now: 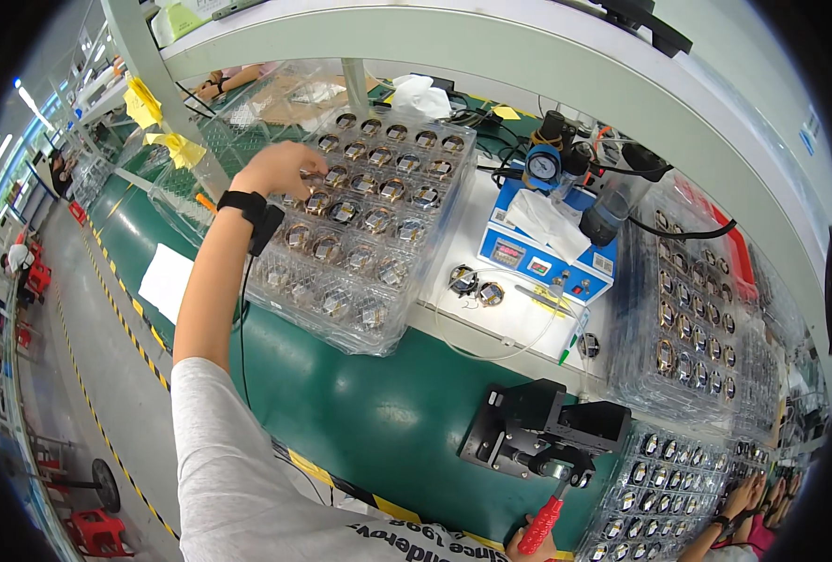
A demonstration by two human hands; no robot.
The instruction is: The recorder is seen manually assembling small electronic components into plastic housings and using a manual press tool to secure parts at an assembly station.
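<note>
My left hand [283,170] reaches over a clear plastic tray [348,339] filled with rows of small round electronic parts [377,221]. Its fingers curl down at the tray's left side, bent together near one of the parts; whatever lies between the fingertips is hidden. A black band with a small box circles that wrist. At the lower edge, my right hand [532,541] is wrapped around the red handle [541,525] of a black hand-lever press [537,431]. This press stands on the green bench mat, to the right of my left arm.
Behind the press, a blue control box [549,245] with a gauge stands on a white board, near loose round parts [477,285] and a green pen [573,339]. Stacked trays [692,318] fill the right side. A shelf post [168,94] rises left. Another person's hands [743,496] show lower right.
</note>
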